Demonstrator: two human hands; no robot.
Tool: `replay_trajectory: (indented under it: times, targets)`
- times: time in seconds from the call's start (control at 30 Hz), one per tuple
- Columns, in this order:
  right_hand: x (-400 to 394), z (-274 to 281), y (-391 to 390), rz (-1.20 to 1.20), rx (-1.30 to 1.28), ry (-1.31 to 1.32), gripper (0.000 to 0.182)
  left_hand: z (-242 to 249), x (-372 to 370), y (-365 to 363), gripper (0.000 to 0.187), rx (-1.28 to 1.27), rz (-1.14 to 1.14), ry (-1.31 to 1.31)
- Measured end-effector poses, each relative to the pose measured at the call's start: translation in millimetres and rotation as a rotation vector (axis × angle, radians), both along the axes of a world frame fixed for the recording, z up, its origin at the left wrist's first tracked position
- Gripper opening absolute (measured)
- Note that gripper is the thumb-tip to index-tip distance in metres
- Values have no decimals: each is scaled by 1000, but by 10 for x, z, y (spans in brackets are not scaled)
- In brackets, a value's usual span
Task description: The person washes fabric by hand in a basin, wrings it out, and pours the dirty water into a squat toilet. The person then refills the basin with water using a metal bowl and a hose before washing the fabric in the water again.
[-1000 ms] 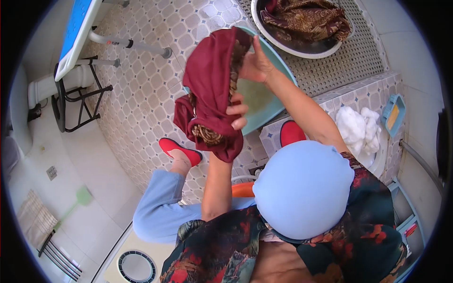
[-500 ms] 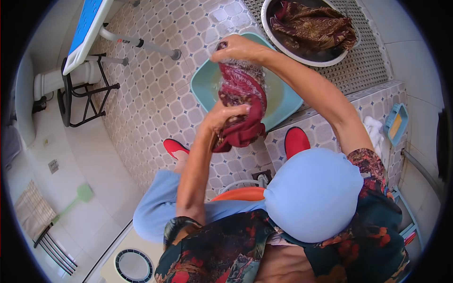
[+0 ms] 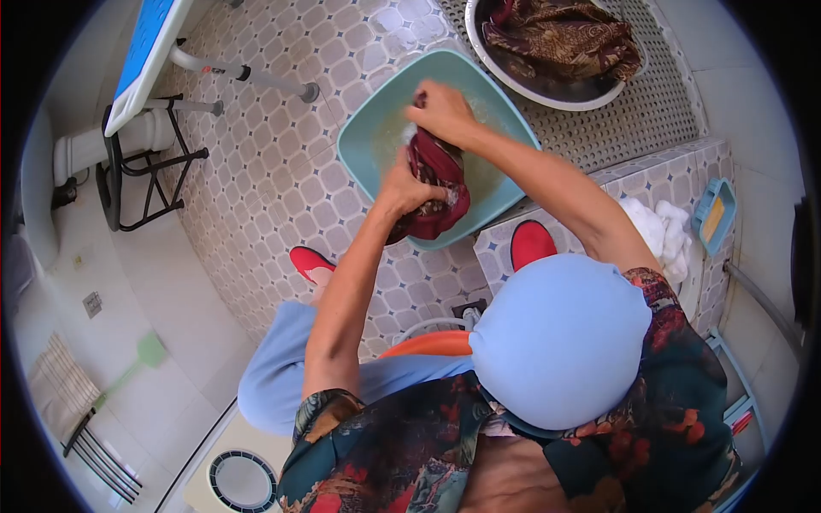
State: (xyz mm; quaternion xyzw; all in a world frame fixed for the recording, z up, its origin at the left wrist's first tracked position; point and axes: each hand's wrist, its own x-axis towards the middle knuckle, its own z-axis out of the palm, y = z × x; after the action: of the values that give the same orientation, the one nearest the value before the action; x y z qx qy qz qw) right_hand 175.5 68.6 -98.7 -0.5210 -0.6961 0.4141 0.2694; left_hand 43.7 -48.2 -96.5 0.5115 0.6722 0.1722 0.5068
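Note:
A wet dark red cloth (image 3: 438,175) with a brown pattern is bunched between my hands over a turquoise basin (image 3: 363,141). Cloudy water (image 3: 483,167) shows inside the basin. My left hand (image 3: 409,190) is closed around the cloth's near part, the thumb laid across it and folds hanging at the basin's near rim. Farther out, my right hand (image 3: 446,113) grips the other end, fingers curled round it. A little white foam shows on the cloth between the two hands.
Another basin (image 3: 590,104) with brown patterned cloth (image 3: 564,38) stands on a perforated mat (image 3: 658,107). White cloth (image 3: 663,235) and a blue soap dish (image 3: 714,218) lie at right. A black folding frame (image 3: 158,171) and a blue-topped stool (image 3: 150,60) stand at left.
My right hand has come nearer to my left, and the stretched cloth is now bunched shorter between them. Both hands sit lower over the basin.

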Motion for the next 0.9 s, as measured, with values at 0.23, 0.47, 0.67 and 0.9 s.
replay_trajectory:
  times: [0.23, 0.47, 0.67, 0.9]
  targets:
    - [315, -649, -191, -234, -269, -360, 38, -289, 27, 128, 78, -43, -339, 304]
    - [-182, -750, 86, 23, -45, -711, 20, -447, 262, -187, 64, 72, 107, 759]
    - [-604, -692, 140, 416, 309, -513, 12, -498, 681, -131, 67, -408, 670, 462]
    - [-519, 167, -535, 762, 824, 414, 18, -313, 681, -459, 68, -429, 1246, -1413]
